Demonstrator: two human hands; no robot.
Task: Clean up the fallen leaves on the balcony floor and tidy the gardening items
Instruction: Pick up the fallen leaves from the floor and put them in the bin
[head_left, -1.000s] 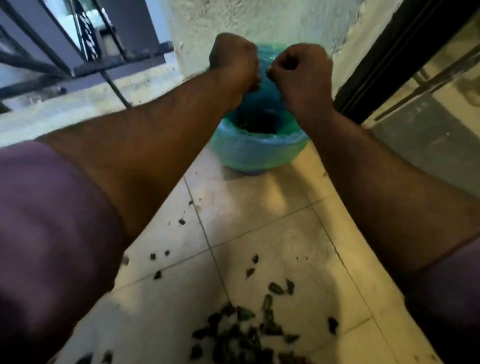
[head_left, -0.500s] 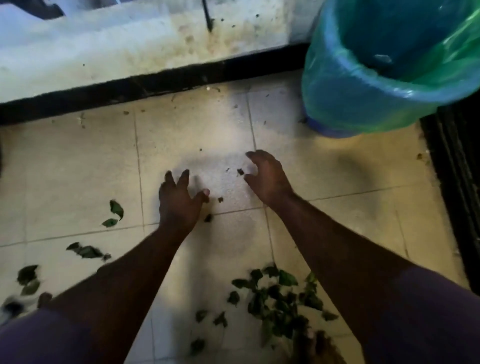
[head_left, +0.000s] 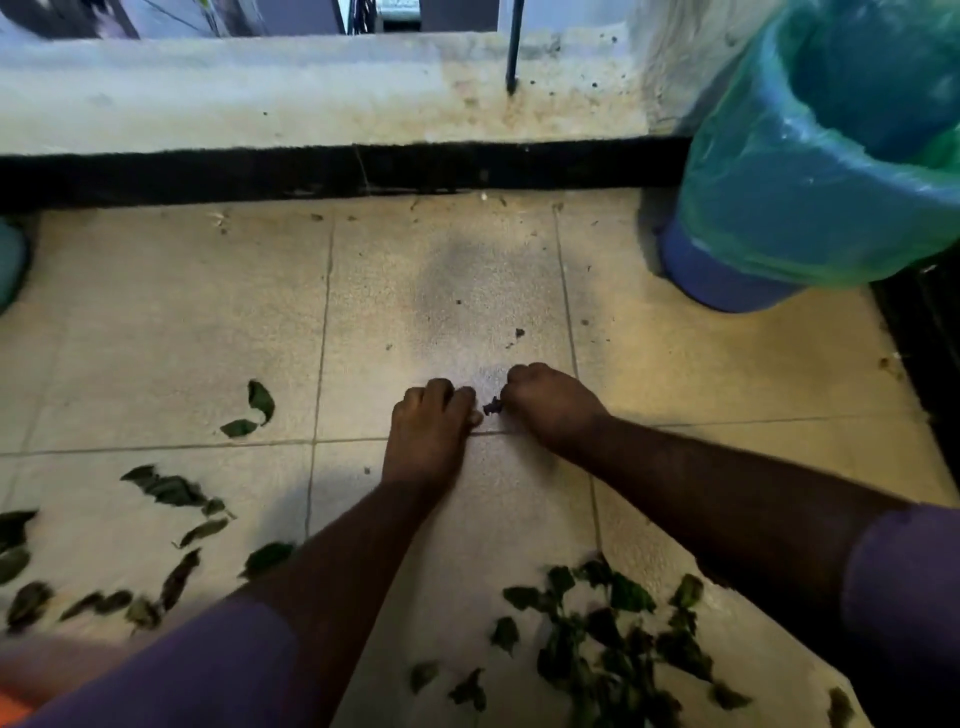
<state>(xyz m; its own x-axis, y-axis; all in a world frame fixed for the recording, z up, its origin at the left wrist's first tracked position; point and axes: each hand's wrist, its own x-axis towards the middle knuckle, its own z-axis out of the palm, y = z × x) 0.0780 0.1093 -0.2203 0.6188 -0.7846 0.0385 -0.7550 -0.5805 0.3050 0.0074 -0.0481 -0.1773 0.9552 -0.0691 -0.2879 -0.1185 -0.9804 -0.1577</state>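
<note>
Picking small leaf scraps off the floor tile (head_left: 447, 270): both hands work low on the floor, knuckles up, close together near the tile joint. The right hand (head_left: 550, 402) has its fingers curled under, and a dark leaf fragment (head_left: 491, 406) shows at its fingertips, so its grip reads as a pinch on that scrap. The left hand (head_left: 431, 421) is curled too, just beside the fragment; whether its grip holds anything cannot be told from above.

The lined bin (head_left: 810, 171) stands at the far right against the ledge (head_left: 311, 98), within reach. A further crumb (head_left: 519, 332) lies just beyond the hands. The bulk of the job lies nearer: a dense leaf pile (head_left: 608, 629) at near right and scattered leaves (head_left: 171, 491) at near left.

Judgement: single-scrap pinching is slow. Better to sweep crumbs toward the pile with a flat palm, then scoop with both hands cupped, edges pressed to the tile so thin leaves do not slip under. Carry low over the bin rim before releasing; dry bits scatter easily.
</note>
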